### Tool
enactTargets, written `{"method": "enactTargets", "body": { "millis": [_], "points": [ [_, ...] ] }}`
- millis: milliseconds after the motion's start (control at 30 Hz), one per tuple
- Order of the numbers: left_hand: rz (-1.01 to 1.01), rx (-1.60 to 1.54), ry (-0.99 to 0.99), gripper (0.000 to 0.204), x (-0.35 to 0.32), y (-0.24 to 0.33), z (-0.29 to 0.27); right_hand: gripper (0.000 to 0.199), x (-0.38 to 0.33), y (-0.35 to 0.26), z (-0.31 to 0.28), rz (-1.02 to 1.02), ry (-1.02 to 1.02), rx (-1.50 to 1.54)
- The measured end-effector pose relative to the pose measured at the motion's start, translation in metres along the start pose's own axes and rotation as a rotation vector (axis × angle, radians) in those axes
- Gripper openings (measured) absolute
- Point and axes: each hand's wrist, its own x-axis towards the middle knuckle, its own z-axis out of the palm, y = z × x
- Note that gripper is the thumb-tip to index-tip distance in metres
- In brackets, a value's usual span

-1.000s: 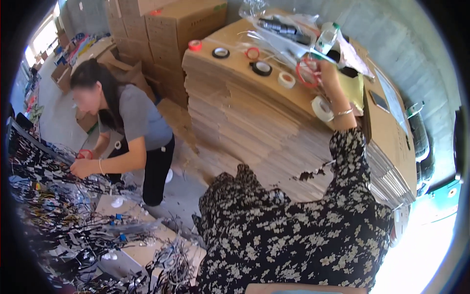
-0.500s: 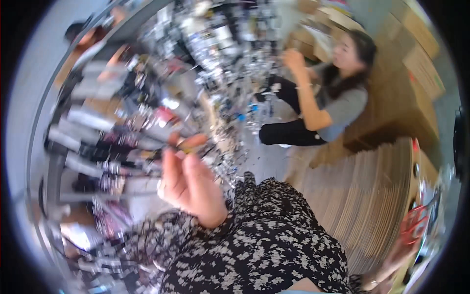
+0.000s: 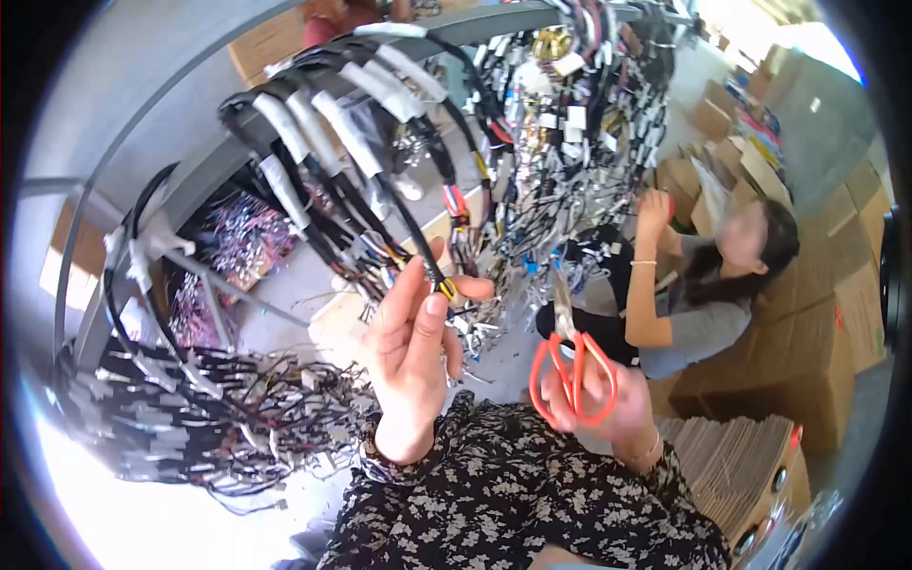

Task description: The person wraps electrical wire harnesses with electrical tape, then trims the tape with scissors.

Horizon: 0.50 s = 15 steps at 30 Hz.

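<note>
My left hand (image 3: 410,344) pinches a wire harness (image 3: 415,231) between thumb and fingers. That harness is black-sleeved, with yellow wire showing at the sleeve's end by the fingertips, and it hangs among several others with white wrapped sections. In my right hand (image 3: 622,410) are red-handled scissors (image 3: 567,325). Their blades point up and look nearly closed, to the right of the harness and apart from it. The palm lies behind the handle loops, so how the fingers sit in them is partly hidden.
A curved grey rack bar (image 3: 195,180) carries the harnesses. More harnesses (image 3: 285,408) hang at lower left, and a dense bunch (image 3: 579,142) at the back. A seated person (image 3: 712,313) works at the right, before cardboard boxes (image 3: 788,361). Flat cardboard (image 3: 717,465) is stacked at lower right.
My right hand with the scissors has come from the far lower right to the middle, beside my left hand. The view has shifted, and the left hand now appears farther right with the harness.
</note>
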Motion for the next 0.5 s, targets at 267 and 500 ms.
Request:
{"method": "enactTargets", "body": {
  "millis": [267,500],
  "points": [
    [-0.078,-0.098,0.037,0.038,-0.005,0.019,0.006,0.042,0.035,-0.010,-0.006,0.061,-0.086,0.161],
    [-0.012,-0.062,0.109,0.039,-0.013,0.019,0.017,0.050,0.044,0.008,0.008,0.066,-0.001,-0.038]
  ]
}}
